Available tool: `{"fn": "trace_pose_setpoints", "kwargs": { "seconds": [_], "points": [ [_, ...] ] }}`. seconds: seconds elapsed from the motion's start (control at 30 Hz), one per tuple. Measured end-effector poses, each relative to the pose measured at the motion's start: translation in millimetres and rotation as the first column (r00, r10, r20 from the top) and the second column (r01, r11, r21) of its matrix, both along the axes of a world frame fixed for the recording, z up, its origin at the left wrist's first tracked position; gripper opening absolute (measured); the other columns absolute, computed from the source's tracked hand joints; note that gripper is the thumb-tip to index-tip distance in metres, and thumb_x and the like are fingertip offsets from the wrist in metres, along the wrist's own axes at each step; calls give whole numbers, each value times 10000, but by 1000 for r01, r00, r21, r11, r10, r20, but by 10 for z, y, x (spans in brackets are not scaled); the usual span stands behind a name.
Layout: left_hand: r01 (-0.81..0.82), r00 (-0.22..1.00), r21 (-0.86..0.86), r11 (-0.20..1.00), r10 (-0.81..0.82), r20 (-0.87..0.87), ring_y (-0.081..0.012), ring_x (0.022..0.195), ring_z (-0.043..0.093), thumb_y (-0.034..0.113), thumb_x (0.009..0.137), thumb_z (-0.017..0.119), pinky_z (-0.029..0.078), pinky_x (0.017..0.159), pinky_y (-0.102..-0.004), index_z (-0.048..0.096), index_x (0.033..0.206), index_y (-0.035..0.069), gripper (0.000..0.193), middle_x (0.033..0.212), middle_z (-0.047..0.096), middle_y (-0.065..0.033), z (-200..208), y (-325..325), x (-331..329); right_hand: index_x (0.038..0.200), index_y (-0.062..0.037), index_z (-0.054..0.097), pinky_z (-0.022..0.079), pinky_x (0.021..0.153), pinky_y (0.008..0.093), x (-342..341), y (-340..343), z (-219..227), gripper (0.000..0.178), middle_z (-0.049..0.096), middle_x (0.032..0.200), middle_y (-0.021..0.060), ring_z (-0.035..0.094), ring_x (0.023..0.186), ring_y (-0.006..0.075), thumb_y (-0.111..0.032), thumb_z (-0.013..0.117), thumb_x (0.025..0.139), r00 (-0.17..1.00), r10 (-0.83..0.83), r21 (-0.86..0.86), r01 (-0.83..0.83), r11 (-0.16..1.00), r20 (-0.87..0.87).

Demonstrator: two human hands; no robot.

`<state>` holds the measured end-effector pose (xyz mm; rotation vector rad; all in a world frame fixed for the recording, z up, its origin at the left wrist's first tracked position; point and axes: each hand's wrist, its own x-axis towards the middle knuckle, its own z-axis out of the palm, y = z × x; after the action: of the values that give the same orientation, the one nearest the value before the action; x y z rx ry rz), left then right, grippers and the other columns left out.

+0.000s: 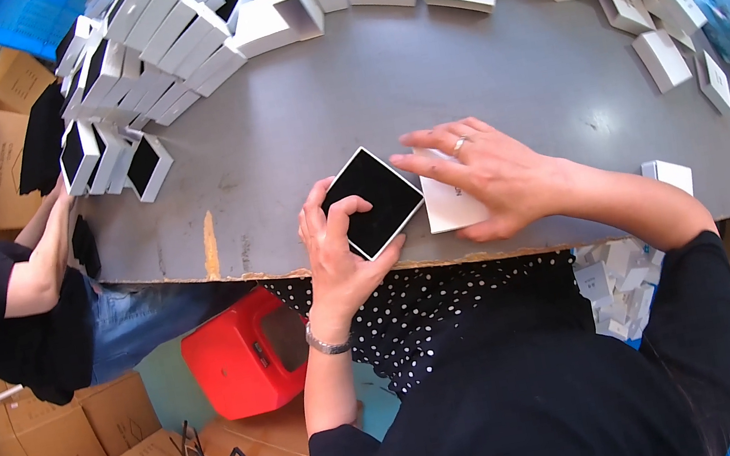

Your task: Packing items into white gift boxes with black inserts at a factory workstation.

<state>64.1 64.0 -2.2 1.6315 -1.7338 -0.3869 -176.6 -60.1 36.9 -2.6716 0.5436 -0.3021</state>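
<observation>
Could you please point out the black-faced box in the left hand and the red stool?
Black-faced box [384, 194], head view: its black face.
Red stool [228, 365], head view: its solid side.

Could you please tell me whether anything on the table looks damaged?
Yes: the grey table has a tan streak to the left of the left hand, where its surface looks worn away.

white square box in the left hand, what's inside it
Inside the white square box, a flat black surface shows, partly covered by the bare left hand. Anything beneath that surface is hidden.
</observation>
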Motion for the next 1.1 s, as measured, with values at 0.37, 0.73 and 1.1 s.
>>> {"fn": "trace_pose_setpoints", "kwargs": {
  "seconds": [0.37, 0.73, 1.1],
  "points": [
    [426, 902, 43, 904, -420, -95, -397, 1408, 393, 224, 638, 939, 364, 1148, -486, 486, 1308, 98, 819, 1504, 390, -201, 31, -186, 13, 1561, -37, 316, 396, 1090, 489, -73, -85, -32, 1087, 402, 1545, 216, 520, 1269, 384, -298, 829, 640, 975, 177, 56, -186, 981, 132],
    [240, 554, -121, 963, -238, -798, -400, 1560, 53, 574, 887, 688, 131, 1242, -523, 24, 1639, 56, 1129, 1671, 64, -260, -167, -415, -624, 1425, -118, 518, 402, 1084, 526, -41, 223, 96, 873, 456, 1511, 149, 492, 1291, 418, -270, 810, 617, 997, -70, -77, 73, 994, 40],
    [-524, 621, -268, 808, 579, 528, -381, 1288, 443, 427, 808, 804, 349, 1106, -491, 576, 1276, 29, 655, 1297, 560, -188, -208, -684, 2772, 1226, -54, 623, 342, 1153, 529, -1542, -192, 262, 536, 559, 1362, 196, 479, 1325, 412, -253, 796, 760, 738, -674, -209, 655, 726, -27]
  ]
}}
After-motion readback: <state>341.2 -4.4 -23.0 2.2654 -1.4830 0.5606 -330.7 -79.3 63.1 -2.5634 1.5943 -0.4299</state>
